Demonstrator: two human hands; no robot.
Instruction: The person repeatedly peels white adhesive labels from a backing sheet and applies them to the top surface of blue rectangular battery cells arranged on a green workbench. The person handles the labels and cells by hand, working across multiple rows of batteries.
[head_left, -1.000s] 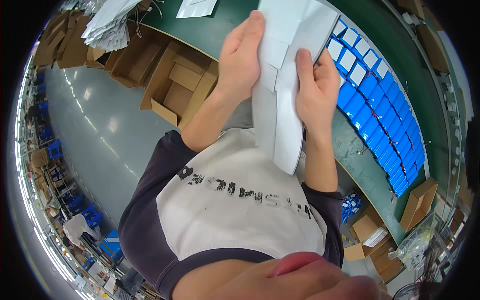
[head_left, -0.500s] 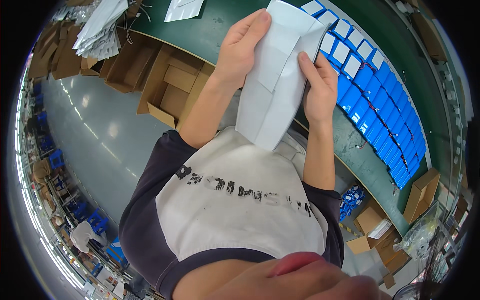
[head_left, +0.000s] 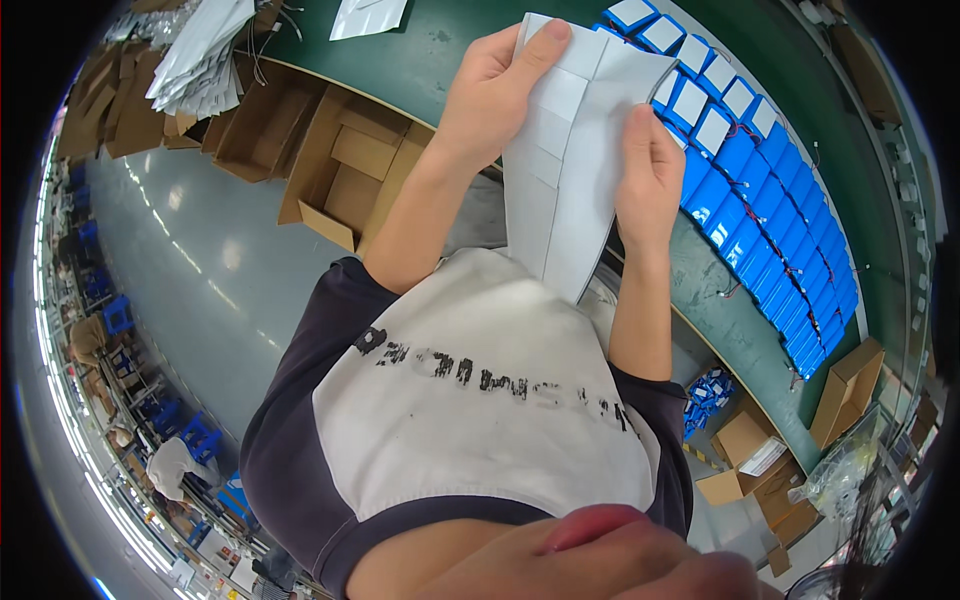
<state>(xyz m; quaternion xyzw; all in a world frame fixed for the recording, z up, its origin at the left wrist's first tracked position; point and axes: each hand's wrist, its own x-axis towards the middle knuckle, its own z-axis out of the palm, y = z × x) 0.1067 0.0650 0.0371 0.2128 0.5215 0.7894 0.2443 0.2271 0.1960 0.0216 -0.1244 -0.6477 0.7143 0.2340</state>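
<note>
A long white sheet (head_left: 575,150), marked off in rectangular panels like a sheet of labels, is held up in front of my chest, over the bench's near edge. My left hand (head_left: 500,95) pinches its upper left edge, thumb lying on the front face. On the opposite edge, my right hand (head_left: 650,180) grips with the thumb up and the fingers curled behind. The sheet bows between them, and its lower end hangs down against my shirt. Just right of it, rows of blue wrapped battery packs (head_left: 765,220) lie on the bench, the far ones bearing white rectangles (head_left: 690,100).
The green bench (head_left: 440,40) runs across the top and down the right. Stacked white sheets (head_left: 205,50) lie at the far left, another white sheet (head_left: 368,15) at the back. Open cardboard boxes (head_left: 345,170) stand left; more cartons (head_left: 745,450) and small blue pieces (head_left: 708,400) are lower right.
Both hands have shifted a little to the right with the white sheet. The sheet has turned slightly, and its upper right corner now spreads out farther.
</note>
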